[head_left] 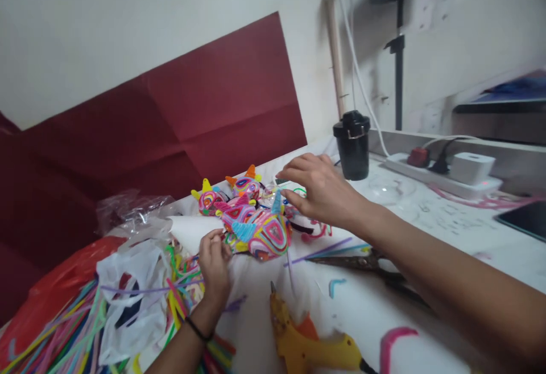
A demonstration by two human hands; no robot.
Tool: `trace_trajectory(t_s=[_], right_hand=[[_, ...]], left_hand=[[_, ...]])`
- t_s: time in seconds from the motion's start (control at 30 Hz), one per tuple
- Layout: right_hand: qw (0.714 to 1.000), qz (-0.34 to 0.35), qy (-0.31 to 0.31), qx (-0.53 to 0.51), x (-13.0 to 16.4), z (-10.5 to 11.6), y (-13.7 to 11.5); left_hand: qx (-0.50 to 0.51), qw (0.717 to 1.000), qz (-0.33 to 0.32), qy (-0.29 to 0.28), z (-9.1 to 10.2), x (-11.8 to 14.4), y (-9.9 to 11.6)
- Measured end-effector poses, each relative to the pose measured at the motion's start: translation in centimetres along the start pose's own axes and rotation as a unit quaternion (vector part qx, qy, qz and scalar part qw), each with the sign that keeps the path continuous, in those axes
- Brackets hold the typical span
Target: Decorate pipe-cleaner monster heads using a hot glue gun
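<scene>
Several fish-like ornaments covered in coiled, many-coloured pipe cleaners lie together at the middle of the table. My left hand [215, 260] is beside the left end of the nearest ornament [267, 236], with its fingers curled in; what they pinch, if anything, is hidden. Above the same group reaches my right hand [318, 186], thumb and fingers apart and bent downward, near the blue fin that sticks up. Nothing shows within its fingers. Behind are a smaller ornament with orange tips [246, 185] and another with yellow tips [209, 198].
A yellow hot glue gun [311, 345] lies at the front, and dark scissors [354, 262] lie under my right forearm. Loose pipe cleaners [63, 328] and a white bag [136, 305] fill the left. A black cup [353, 146], a power strip [443, 175] and a phone [526, 220] sit right.
</scene>
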State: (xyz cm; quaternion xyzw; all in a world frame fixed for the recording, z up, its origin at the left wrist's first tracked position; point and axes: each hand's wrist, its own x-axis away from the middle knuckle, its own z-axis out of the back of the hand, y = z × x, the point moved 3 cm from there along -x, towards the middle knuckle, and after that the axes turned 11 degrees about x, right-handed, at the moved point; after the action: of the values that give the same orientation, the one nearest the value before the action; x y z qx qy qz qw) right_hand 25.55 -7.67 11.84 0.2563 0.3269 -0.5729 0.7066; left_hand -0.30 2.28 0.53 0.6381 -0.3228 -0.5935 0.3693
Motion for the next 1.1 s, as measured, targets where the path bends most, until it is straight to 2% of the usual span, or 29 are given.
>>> trace_trajectory(t_s=[0.2,0.37,0.53,0.7,0.83,1.0,1.1], right_hand=[[0.998,-0.052,0.018,0.001,-0.5,1.7,1.9],[0.997,-0.068,-0.029,-0.024,-0.7,1.4,2.4],[0.996,-0.071,-0.041,-0.036,-0.6,1.7,2.3],[0.995,-0.083,-0.011,-0.058,-0.5,2.6,2.6],[0.991,-0.099,0.027,-0.081,-0.2,3.5,2.7],[0.983,-0.131,0.025,-0.126,0.2,4.7,2.4],[0.983,-0.139,0.037,-0.116,0.3,5.3,2.2]], left_hand=[[0.005,0.998,0.016,0.064,0.7,-2.5,2.2],[-0.008,0.998,-0.017,0.062,1.0,-4.5,4.7],[-0.026,0.998,-0.044,0.038,2.0,-4.4,7.3],[-0.07,0.996,-0.058,-0.021,4.1,-1.7,9.1],[-0.107,0.994,-0.036,-0.005,7.0,1.5,9.8],[-0.162,0.987,0.013,0.014,11.1,5.6,10.1],[-0.192,0.98,0.043,0.016,12.9,8.1,10.1]])
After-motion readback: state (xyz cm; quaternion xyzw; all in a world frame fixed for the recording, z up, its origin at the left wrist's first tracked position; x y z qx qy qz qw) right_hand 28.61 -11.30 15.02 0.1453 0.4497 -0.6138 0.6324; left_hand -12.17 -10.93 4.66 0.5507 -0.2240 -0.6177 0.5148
